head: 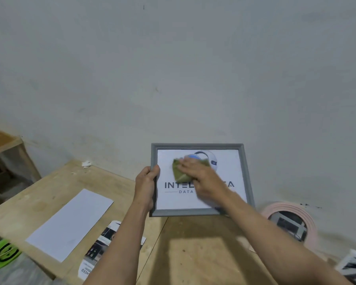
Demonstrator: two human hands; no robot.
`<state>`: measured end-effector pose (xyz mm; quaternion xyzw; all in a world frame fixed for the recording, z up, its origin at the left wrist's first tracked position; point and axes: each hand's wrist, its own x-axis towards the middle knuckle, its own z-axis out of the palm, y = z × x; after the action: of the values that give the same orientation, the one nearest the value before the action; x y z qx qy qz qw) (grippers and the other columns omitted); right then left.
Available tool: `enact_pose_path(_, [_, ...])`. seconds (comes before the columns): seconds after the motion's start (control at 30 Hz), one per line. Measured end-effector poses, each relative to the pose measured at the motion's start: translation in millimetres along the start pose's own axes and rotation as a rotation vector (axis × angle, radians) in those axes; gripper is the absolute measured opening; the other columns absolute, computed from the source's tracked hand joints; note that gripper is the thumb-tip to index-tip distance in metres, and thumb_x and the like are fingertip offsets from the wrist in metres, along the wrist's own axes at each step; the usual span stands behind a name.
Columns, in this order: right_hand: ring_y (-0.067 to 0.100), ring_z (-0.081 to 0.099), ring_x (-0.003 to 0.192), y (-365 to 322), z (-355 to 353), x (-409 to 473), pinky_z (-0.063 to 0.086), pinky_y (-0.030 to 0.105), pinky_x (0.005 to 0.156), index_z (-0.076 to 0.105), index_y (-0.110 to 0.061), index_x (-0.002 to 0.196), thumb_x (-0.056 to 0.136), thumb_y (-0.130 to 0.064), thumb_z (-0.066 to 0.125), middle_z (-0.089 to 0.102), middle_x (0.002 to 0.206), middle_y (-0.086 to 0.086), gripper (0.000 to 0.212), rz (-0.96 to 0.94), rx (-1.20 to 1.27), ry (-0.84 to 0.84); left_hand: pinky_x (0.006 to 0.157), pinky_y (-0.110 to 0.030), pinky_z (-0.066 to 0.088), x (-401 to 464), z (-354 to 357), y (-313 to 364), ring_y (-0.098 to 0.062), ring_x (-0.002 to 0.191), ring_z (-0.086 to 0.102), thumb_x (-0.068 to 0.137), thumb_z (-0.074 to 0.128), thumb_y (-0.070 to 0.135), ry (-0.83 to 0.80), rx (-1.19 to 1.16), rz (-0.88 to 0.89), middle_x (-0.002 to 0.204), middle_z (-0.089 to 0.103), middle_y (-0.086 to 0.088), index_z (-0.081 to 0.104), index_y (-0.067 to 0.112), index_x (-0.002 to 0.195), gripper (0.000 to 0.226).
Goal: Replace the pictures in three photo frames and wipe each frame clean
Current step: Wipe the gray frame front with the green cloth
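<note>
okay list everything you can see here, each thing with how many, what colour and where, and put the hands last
photo frame: one, grey, held up in front of the wall, printed picture inside
cloth: one, green, pressed on the frame's front
white sheet: one, white, flat on the table's left part
printed picture: one, dark and white, on the table near its front edge
table: one, light wood, below the frame
round frame: one, pink, right, against the wall
left hand: grips the frame's left edge
right hand: presses the cloth
</note>
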<state>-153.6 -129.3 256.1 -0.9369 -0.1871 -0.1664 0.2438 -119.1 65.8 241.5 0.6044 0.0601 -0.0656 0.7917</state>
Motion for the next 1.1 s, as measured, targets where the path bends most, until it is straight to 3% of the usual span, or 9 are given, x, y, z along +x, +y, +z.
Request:
enact_pose_path(0.1, [0.003, 0.029, 0.139, -11.0, 35.3, -36.7, 0.018, 0.023, 0.119, 0.056, -0.016, 0.133, 0.071, 0.015, 0.046, 0.045, 0.145, -0.007, 0.07, -0.083, 0.093, -0.244, 0.046, -0.021, 0.038, 1.1, -16.5, -0.1, -0.015, 0.054, 0.049, 0.094, 0.063, 0.018, 0.058, 0.023, 0.037, 0.056, 0.053, 0.001, 0.043, 0.016, 0.069, 0.032])
enact_pose_path(0.2, [-0.008, 0.037, 0.13, -17.0, 33.7, -48.6, 0.025, 0.019, 0.116, 0.062, -0.027, 0.126, 0.079, 0.012, 0.047, 0.052, 0.139, -0.008, 0.063, 0.073, 0.248, -0.432, 0.041, -0.017, 0.043, -1.7, -28.3, -1.6, -0.009, 0.046, 0.059, 0.097, 0.061, 0.017, 0.099, 0.041, 0.02, 0.056, 0.066, 0.002, 0.051, 0.009, 0.077, 0.024])
enact_pose_path(0.37, [0.005, 0.039, 0.135, -31.7, -13.6, 19.5, 0.022, 0.02, 0.116, 0.059, -0.02, 0.13, 0.078, 0.02, 0.04, 0.048, 0.135, -0.016, 0.068, 0.225, 0.287, 0.039, 0.056, -0.029, 0.053, -3.1, -26.8, -1.4, -0.019, 0.062, 0.067, 0.098, 0.06, 0.026, 0.011, -0.005, -0.033, 0.078, 0.071, -0.008, 0.058, 0.006, 0.098, 0.02])
enact_pose_path(0.43, [0.012, 0.029, 0.141, -36.2, -21.6, 52.5, 0.015, 0.02, 0.116, 0.049, -0.019, 0.138, 0.077, 0.02, 0.039, 0.041, 0.147, -0.007, 0.074, 0.177, 0.148, 0.133, 0.064, -0.034, 0.057, -4.6, -16.9, 1.0, -0.02, 0.075, 0.072, 0.099, 0.058, 0.027, -0.063, -0.048, 0.014, 0.091, 0.077, -0.005, 0.066, 0.02, 0.116, 0.019])
enact_pose_path(0.57, [0.021, 0.016, 0.147, -53.6, 15.6, 69.4, 0.006, 0.029, 0.12, 0.041, -0.011, 0.143, 0.078, 0.02, 0.042, 0.029, 0.155, 0.004, 0.073, -0.016, -0.026, -0.005, 0.065, -0.03, 0.059, -1.1, -3.9, 9.1, -0.018, 0.085, 0.073, 0.1, 0.055, 0.018, -0.077, -0.2, 0.065, 0.106, 0.077, -0.003, 0.067, 0.028, 0.126, 0.03])
enact_pose_path(0.7, [0.015, 0.016, 0.147, -64.5, 50.5, 34.2, -0.005, 0.016, 0.115, 0.039, -0.011, 0.145, 0.084, 0.013, 0.043, 0.028, 0.156, 0.0, 0.065, -0.092, 0.017, -0.089, 0.077, -0.031, 0.058, 4.7, -18.6, 4.1, -0.02, 0.103, 0.072, 0.098, 0.057, 0.024, -0.02, -0.252, -0.006, 0.116, 0.074, -0.003, 0.064, 0.022, 0.131, 0.033])
enact_pose_path(0.9, [0.01, 0.034, 0.138, -65.3, 61.2, -19.6, 0.015, 0.022, 0.118, 0.057, -0.017, 0.132, 0.081, 0.015, 0.043, 0.049, 0.144, -0.002, 0.062, -0.056, 0.226, -0.461, 0.078, -0.047, 0.056, 12.8, -32.3, 0.2, -0.027, 0.085, 0.066, 0.097, 0.058, 0.026, 0.086, -0.093, -0.019, 0.098, 0.071, -0.014, 0.066, 0.012, 0.097, 0.017])
enact_pose_path(1.0, [0.003, 0.055, 0.118, -73.6, 40.4, -7.2, 0.039, 0.026, 0.109, 0.067, -0.027, 0.12, 0.083, 0.007, 0.045, 0.064, 0.125, -0.01, 0.054, 0.182, 0.405, -0.337, 0.061, -0.029, 0.054, 9.4, -31.0, -4.0, -0.016, 0.068, 0.062, 0.096, 0.058, 0.015, 0.06, -0.066, -0.024, 0.084, 0.067, -0.009, 0.064, 0.008, 0.094, 0.01])
enact_pose_path(1.1, [-0.003, 0.043, 0.127, -76.7, 14.4, 35.3, 0.03, 0.016, 0.112, 0.058, -0.018, 0.131, 0.078, 0.018, 0.037, 0.054, 0.134, -0.011, 0.068, 0.175, 0.38, 0.014, 0.055, -0.027, 0.053, 8.0, -27.3, -4.1, -0.019, 0.063, 0.067, 0.095, 0.058, 0.008, -0.014, -0.067, -0.013, 0.08, 0.071, -0.009, 0.066, 0.014, 0.101, 0.012])
